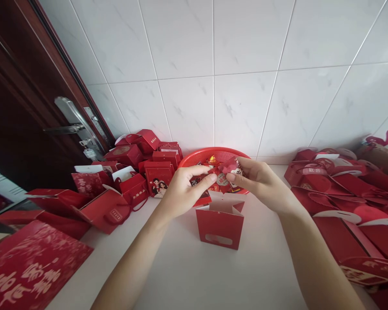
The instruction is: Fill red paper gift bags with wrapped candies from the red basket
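Note:
My left hand point(190, 187) is over the front of a red plastic basket point(215, 150) of wrapped candies, its thumb and index finger pinching a small red-wrapped candy point(215, 170). My right hand point(260, 181) grips a dark red printed candy packet point(233, 167) between thumb and fingers, at the basket's right side. Directly below and in front of both hands, an open red paper gift box point(220, 228) stands upright on the white table. Its top flaps are spread, and its inside is mostly hidden from this angle.
Many open red gift boxes point(106, 206) crowd the left side of the table point(220, 280), with a large red printed bag point(29, 267) nearest me. More red boxes point(342, 185) are heaped on the right. Behind is a tiled wall point(187, 107); a dark door point(29, 86) stands at left.

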A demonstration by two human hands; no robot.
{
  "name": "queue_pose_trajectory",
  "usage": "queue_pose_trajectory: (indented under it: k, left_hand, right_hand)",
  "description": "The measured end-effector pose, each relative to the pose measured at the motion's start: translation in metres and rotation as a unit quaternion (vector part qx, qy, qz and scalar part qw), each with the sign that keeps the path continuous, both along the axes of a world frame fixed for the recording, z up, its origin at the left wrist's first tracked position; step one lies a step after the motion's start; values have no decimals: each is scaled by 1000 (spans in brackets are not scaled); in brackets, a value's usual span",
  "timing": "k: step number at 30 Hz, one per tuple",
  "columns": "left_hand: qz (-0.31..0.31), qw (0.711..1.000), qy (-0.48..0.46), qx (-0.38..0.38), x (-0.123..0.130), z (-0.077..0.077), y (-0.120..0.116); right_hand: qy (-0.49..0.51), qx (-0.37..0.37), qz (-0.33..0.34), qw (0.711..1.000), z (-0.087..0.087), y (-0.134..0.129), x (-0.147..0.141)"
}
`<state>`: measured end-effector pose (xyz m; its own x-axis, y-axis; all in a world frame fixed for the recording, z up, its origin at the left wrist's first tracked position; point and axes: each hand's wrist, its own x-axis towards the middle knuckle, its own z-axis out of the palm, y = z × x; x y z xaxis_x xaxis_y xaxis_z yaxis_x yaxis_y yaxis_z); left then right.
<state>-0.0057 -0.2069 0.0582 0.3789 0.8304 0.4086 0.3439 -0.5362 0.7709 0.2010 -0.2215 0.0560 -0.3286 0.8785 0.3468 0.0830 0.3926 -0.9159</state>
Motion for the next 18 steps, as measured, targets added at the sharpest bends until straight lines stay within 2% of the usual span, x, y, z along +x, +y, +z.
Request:
queue_pose_trajectory:
  k: [5,12,18]
  left_hand:
    - [5,999,40,-21,-8,2,1]
    - [-55,992,111,-36,-10,2,-1]
    - [-73,986,141,-43,-5,-2,-4]
  right_hand:
    - [22,15,-40,999,2,0,4]
    - [17,11,-47,999,5,0,8]
    - [5,30,-52,998,3,0,6]
